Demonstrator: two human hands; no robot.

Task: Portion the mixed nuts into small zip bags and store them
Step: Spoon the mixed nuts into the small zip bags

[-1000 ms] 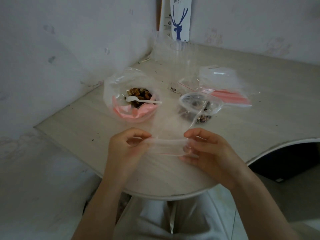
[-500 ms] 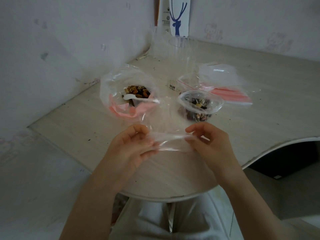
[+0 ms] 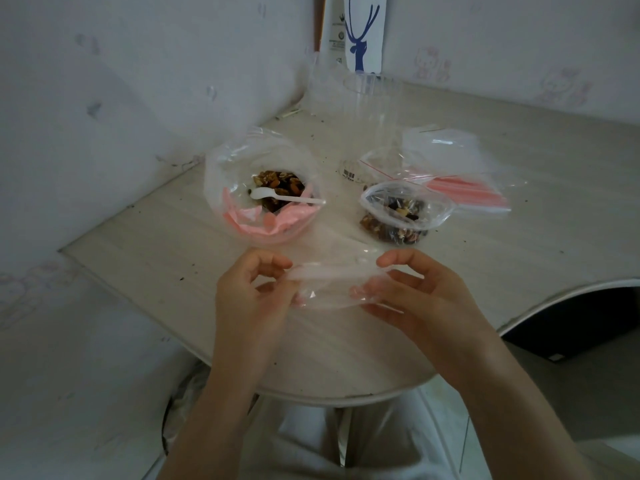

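An empty clear zip bag hangs between my hands just above the table's near edge. My left hand pinches its left rim and my right hand pinches its right rim, and the mouth gapes between them. Behind on the left stands a large clear bag with a pink liner holding mixed nuts, with a white plastic spoon lying across them. To the right stands a small zip bag of nuts, its mouth wide.
A stack of flat zip bags with red strips lies behind the filled bag on the pale table. Clear plastic cups and a white box with a blue deer stand in the far corner. Walls close the left and back.
The bag's mouth has been pulled apart between my hands; one second ago its rim was pressed flat. The hands sit slightly farther apart.
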